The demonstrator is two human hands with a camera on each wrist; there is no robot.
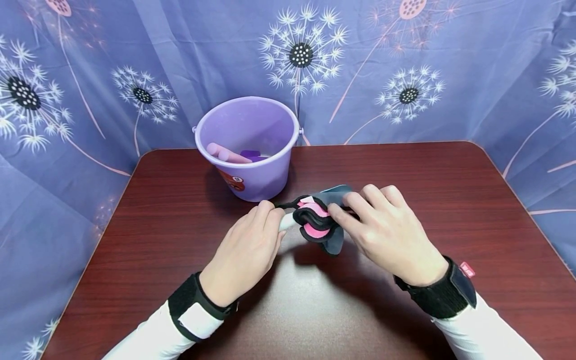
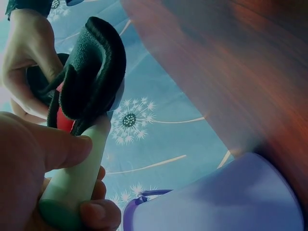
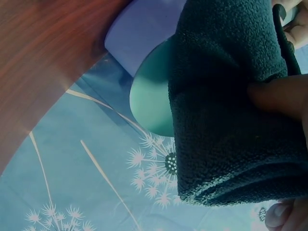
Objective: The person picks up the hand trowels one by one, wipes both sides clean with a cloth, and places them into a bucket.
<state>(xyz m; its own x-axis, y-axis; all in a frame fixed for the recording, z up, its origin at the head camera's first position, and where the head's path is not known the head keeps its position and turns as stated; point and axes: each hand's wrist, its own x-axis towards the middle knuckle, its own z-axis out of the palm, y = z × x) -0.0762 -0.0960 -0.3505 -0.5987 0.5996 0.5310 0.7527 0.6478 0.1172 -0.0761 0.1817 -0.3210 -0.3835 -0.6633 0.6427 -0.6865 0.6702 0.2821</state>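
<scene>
My left hand [image 1: 247,250] grips a pale rod-like handle [image 1: 287,222]. In the left wrist view, the thumb lies along this handle [image 2: 79,178], whose near end is green. Around its far end is bunched a dark grey fuzzy cloth [image 3: 226,110] with black edging and pink patches. My right hand [image 1: 389,232] pinches the cloth, its thumb pressed on the fabric in the right wrist view. From behind the cloth sticks out a flat, rounded teal-green piece [image 3: 149,91]; whether it joins the handle is hidden.
A purple bucket [image 1: 270,182] stands behind the hands, left of centre on the dark red wooden table [image 1: 148,220]. Inside it lie pink rod-shaped pieces [image 1: 229,155] and a darker purple item [image 1: 252,156]. A blue dandelion-print curtain [image 1: 216,55] hangs behind the table.
</scene>
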